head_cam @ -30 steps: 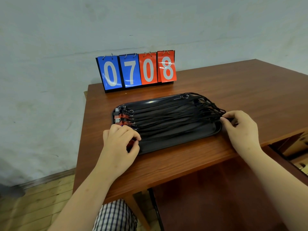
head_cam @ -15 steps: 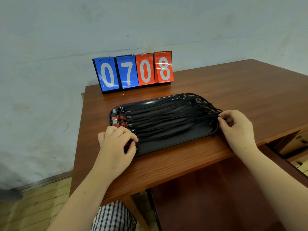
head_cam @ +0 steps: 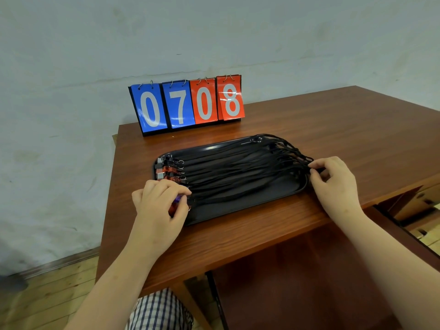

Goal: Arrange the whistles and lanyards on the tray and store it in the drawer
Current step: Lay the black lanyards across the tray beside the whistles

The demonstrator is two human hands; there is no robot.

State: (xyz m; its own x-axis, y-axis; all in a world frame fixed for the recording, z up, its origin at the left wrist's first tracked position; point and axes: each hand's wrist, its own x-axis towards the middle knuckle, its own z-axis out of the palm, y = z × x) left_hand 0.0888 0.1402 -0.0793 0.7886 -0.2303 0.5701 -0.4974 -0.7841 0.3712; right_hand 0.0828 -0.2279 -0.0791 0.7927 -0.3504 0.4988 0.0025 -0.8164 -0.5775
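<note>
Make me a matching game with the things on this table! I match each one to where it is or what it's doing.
1 scoreboard
2 left hand
3 right hand
4 tray

A pinches the lanyards
B stands at the back of the table
C grips a whistle
D lies under the lanyards

Pairs: 1-B, 2-C, 3-A, 4-D.

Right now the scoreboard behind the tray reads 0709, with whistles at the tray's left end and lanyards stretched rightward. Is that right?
No. The head view shows the scoreboard reading 0708, not 0709. The rest holds: whistles lie at the left end of the tray and lanyards stretch rightward.
</note>
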